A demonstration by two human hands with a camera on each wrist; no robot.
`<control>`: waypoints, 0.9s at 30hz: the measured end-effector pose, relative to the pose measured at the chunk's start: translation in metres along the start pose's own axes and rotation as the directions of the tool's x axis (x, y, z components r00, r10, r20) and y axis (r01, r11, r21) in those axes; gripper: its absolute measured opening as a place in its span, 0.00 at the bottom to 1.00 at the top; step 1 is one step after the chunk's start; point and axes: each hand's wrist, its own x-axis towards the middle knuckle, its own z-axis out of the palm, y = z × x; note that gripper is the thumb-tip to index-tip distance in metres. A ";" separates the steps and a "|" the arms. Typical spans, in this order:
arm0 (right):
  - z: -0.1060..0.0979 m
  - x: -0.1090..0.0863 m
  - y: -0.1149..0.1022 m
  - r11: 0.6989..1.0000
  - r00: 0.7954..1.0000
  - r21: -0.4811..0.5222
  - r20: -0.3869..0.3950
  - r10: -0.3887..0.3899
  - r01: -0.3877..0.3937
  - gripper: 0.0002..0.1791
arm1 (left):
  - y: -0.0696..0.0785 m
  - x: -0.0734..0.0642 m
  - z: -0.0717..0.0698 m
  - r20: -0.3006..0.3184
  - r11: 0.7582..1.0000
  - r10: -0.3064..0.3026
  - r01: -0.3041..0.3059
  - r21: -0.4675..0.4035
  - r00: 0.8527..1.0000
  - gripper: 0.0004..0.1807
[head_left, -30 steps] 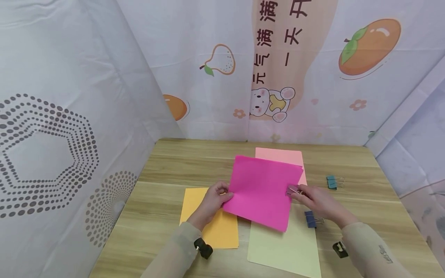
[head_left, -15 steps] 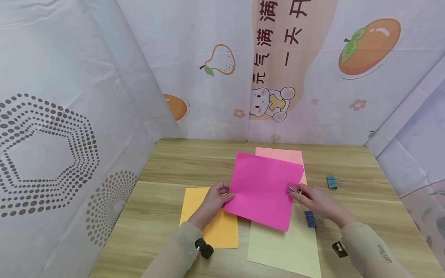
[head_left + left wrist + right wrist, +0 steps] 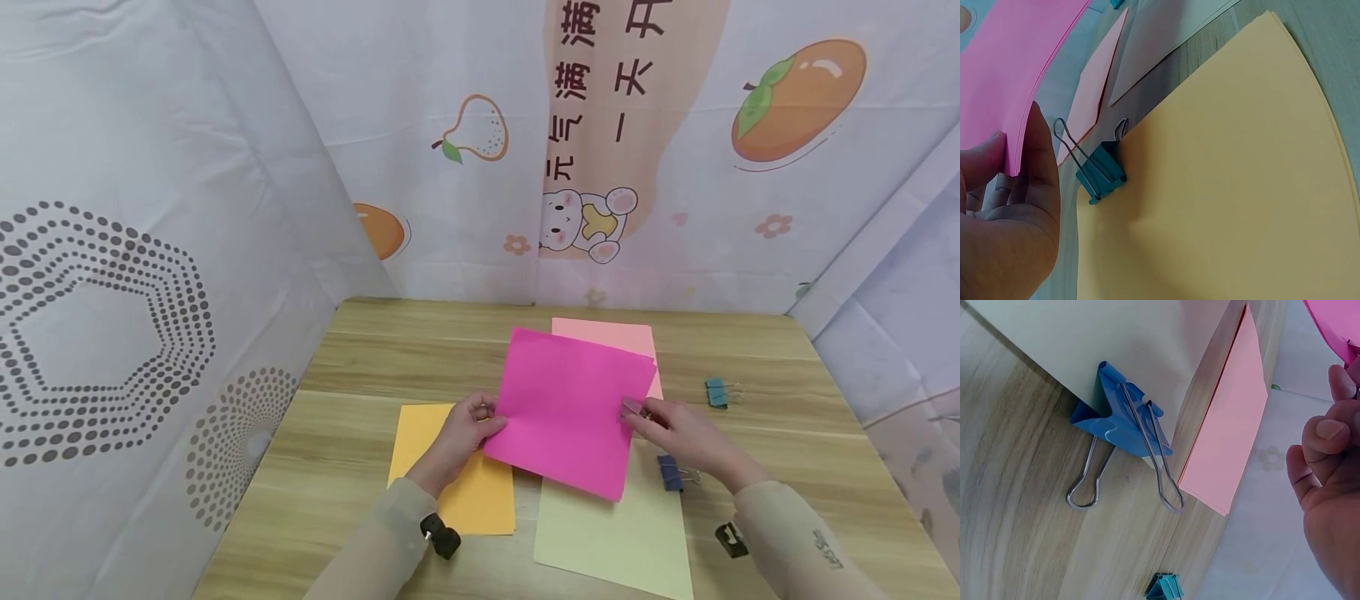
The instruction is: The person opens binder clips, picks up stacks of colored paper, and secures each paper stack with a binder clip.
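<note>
A stack of magenta paper [image 3: 566, 408] is held up at a tilt above the table. At its near left edge my left hand [image 3: 460, 435] pinches the sheets between thumb and fingers, their layered edge showing in the left wrist view. On the opposite edge, my right hand [image 3: 684, 431] grips a binder clip [image 3: 634, 408], its silver wire handle lying over the paper. The right wrist view catches this hand [image 3: 1338, 462] only at its border, with the clip mostly hidden there.
An orange-yellow stack [image 3: 1229, 156] bears a teal binder clip [image 3: 1102, 172]. Pale green paper [image 3: 611, 533] has a blue clip [image 3: 1125, 419] on its edge. Light pink paper [image 3: 1229, 425] lies behind. Another teal clip [image 3: 717, 393] sits on the wooden table [image 3: 795, 467] at right.
The far left corner of the magenta stack has risen slightly, and the stack has shifted a little to the right. Both hands keep their grip in nearly the same place.
</note>
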 end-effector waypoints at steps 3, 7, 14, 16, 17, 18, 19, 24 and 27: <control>0.000 0.000 0.000 1.000 1.000 0.006 0.003 0.006 -0.006 0.20 | -0.001 0.001 0.000 0.004 1.000 -0.005 0.005 -0.005 1.000 0.09; 0.000 0.002 0.001 1.000 1.000 0.015 0.022 0.019 -0.019 0.21 | -0.002 0.001 -0.001 0.012 1.000 -0.006 0.006 -0.009 1.000 0.09; 0.001 0.003 0.003 0.999 0.998 0.035 0.052 0.034 -0.036 0.22 | -0.004 0.002 -0.001 0.013 1.000 -0.020 0.020 -0.022 1.000 0.09; 0.002 0.003 0.004 0.999 0.998 0.031 0.053 0.035 -0.037 0.22 | -0.003 0.002 -0.001 0.010 0.999 -0.026 0.027 -0.028 1.000 0.10; 0.002 0.003 0.004 0.999 0.998 0.029 0.051 0.036 -0.038 0.22 | -0.003 0.002 -0.001 0.008 0.999 -0.029 0.030 -0.033 1.000 0.10; 0.002 0.003 0.005 0.999 0.998 0.027 0.051 0.037 -0.038 0.22 | -0.003 0.001 -0.001 0.008 0.999 -0.030 0.031 -0.036 1.000 0.10; 0.002 0.004 0.005 0.999 0.998 0.022 0.049 0.040 -0.041 0.22 | -0.003 0.001 -0.001 0.007 0.999 -0.031 0.031 -0.038 0.999 0.10; 0.004 0.004 0.004 0.999 0.998 0.005 0.045 0.051 -0.052 0.22 | -0.003 0.001 -0.001 0.008 0.998 -0.027 0.028 -0.052 1.000 0.10; 0.005 0.004 0.004 0.998 0.997 0.005 0.043 0.058 -0.058 0.22 | -0.004 0.002 -0.002 0.011 0.998 -0.024 0.025 -0.055 1.000 0.10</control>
